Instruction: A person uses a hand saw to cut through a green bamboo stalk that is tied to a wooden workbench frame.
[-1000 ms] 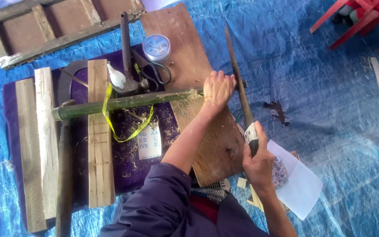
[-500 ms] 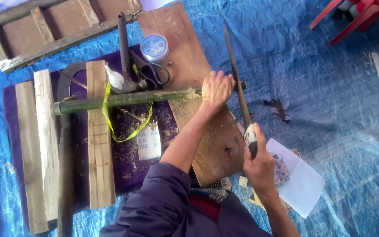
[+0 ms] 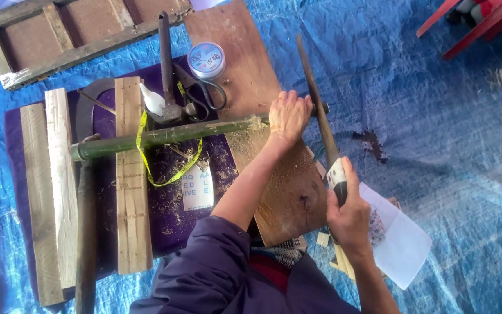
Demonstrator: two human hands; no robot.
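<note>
While the left hand (image 3: 289, 113) is clamping down on the end of the green bamboo pole (image 3: 164, 135), fingers closed over it, the right hand (image 3: 348, 215) is gripping the taped handle of a long dark saw blade (image 3: 316, 104) that is crossing the pole just right of that left hand. The pole is lying across two pale wooden slats (image 3: 129, 174) and onto a brown board (image 3: 262, 116), its cut end sitting on the board amid sawdust. Judgement: for a clean cut, keep the blade square to the pole, stroke long and light, and keep the holding fingers back from the teeth; the round, glossy stalk looks prone to rolling, so downward pressure matters. A yellow tape measure (image 3: 167, 168) is looping over the pole's middle. Beyond the pole are sitting a hammer (image 3: 167, 70), scissors (image 3: 207, 93), a white bottle (image 3: 153, 100) and a round tin (image 3: 206, 60). The slats are rough and grainy, the board is smooth and dusted with shavings, and a crinkled blue tarp (image 3: 437, 145) is lying under everything.
</note>
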